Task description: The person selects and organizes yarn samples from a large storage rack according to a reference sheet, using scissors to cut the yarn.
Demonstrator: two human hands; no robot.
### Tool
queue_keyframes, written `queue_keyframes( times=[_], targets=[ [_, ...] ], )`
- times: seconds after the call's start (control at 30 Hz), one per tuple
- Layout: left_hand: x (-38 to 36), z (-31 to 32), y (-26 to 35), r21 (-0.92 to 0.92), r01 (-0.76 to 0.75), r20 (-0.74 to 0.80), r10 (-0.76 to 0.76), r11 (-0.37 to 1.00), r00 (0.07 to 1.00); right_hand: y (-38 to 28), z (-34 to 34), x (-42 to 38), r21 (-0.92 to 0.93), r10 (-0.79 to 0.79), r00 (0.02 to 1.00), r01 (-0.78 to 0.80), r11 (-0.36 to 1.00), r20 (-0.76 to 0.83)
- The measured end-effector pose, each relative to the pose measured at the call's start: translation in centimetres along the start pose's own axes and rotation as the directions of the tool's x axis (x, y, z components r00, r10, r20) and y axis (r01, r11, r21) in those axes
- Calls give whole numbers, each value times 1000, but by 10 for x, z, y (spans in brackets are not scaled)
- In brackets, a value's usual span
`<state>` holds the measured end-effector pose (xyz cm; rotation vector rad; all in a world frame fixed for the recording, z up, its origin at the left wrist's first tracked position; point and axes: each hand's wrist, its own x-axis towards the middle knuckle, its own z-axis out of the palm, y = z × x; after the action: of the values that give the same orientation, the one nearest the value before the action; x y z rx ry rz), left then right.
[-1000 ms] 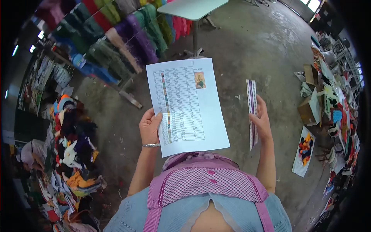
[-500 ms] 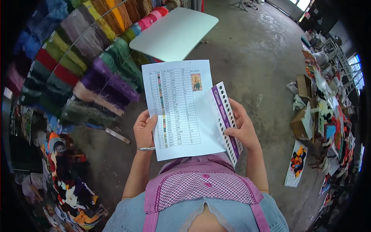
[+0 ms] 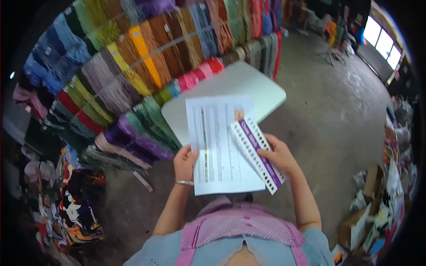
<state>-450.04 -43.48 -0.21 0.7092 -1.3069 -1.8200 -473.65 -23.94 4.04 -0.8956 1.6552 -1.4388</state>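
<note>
My left hand [image 3: 185, 164] pinches the left edge of a white printed sheet [image 3: 213, 177], thumb on top. The sheet bears a table with a column of small colour swatches and a little picture near its upper right; the print is blurred. In my right hand [image 3: 279, 154] is a white and purple cross stitch thread card [image 3: 253, 148] with rows of round holes, its thumb pressed on the front. The card lies slanted over the sheet's right side, hiding part of it. Whether the right fingers also grip the sheet cannot be seen.
Ahead stands a pale tabletop [image 3: 262, 91], partly behind the sheet. Skeins of coloured thread [image 3: 133, 84] hang on racks to the left and behind it. Heaped yarn [image 3: 75, 213] lies at lower left. Cardboard boxes [image 3: 373, 181] and clutter line the right, beside concrete floor [image 3: 324, 133].
The view has shifted up and left, showing more of the thread racks. The thread card has moved left across the sheet, covering more of it. Both hands keep their hold.
</note>
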Motion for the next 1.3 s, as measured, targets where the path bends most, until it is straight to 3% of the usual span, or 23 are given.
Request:
queue_keyframes(
  times=[0.07,0.17,0.23,0.43,0.53,0.57,0.6,0.63,0.7,0.77,0.83,0.87,0.9,0.93,0.97,1.03,1.1,1.13,1.17,1.2,1.23,1.3],
  targets=[
    [26,8,-15,61,-13,-116,20,998,993,10,-16,46,-8,23,998,-22,1000,61],
    [65,19,-27,-90,-35,-98,26,995,995,13,-29,115,-122,-32,994,45,992,106],
    [90,20,-34,-81,-39,-90,32,996,995,20,-33,159,-62,-37,991,46,997,131],
    [168,26,-69,4,17,-137,-16,1000,990,61,-65,264,-350,-61,980,126,928,189],
    [200,20,-79,269,148,-208,-92,952,974,71,-77,304,-446,-77,973,170,879,220],
    [217,16,-78,276,137,-203,-82,951,976,70,-82,314,-447,-79,964,190,874,255],
    [233,15,-72,647,-66,-222,270,760,937,71,-86,324,-440,-85,964,194,877,254],
    [245,19,-58,905,-170,-95,576,390,812,74,-90,334,-486,-65,957,200,851,281],
    [281,36,-2,894,-198,-103,615,402,782,70,-97,350,-572,-52,943,241,784,327],
    [303,82,74,858,-421,72,742,294,666,70,-103,366,-609,-99,916,335,719,388],
    [338,113,130,820,-569,276,826,65,491,59,-106,374,-564,-85,887,359,743,453],
    [345,138,163,821,-569,299,804,58,514,58,-110,381,-521,-81,864,371,769,496],
    [360,158,188,810,-579,387,831,-99,399,55,-114,387,-470,-92,843,383,796,530],
    [376,176,209,792,-591,422,837,-153,348,56,-118,395,-411,-100,813,391,824,573],
    [387,195,231,813,-552,441,814,-185,378,57,-125,401,-378,-70,773,386,841,631],
    [426,228,265,745,-645,470,822,-172,323,58,-131,418,-388,-13,676,439,810,736],
    [455,262,297,747,-662,376,791,49,483,68,-135,451,-376,-375,544,818,435,750],
    [482,268,313,690,-724,420,807,12,414,35,-135,461,-397,-368,563,808,436,740],
    [510,271,327,630,-776,456,820,-22,347,-6,-139,469,-306,-406,556,788,534,725],
    [528,275,338,613,-790,414,839,31,354,-49,-142,478,-205,-440,555,755,623,706],
    [541,277,348,591,-803,372,856,79,358,-82,-141,491,-134,-569,502,814,565,651],
    [566,270,360,667,-743,266,912,60,313,-156,-145,505,-26,-695,485,829,559,531]
  ],
)
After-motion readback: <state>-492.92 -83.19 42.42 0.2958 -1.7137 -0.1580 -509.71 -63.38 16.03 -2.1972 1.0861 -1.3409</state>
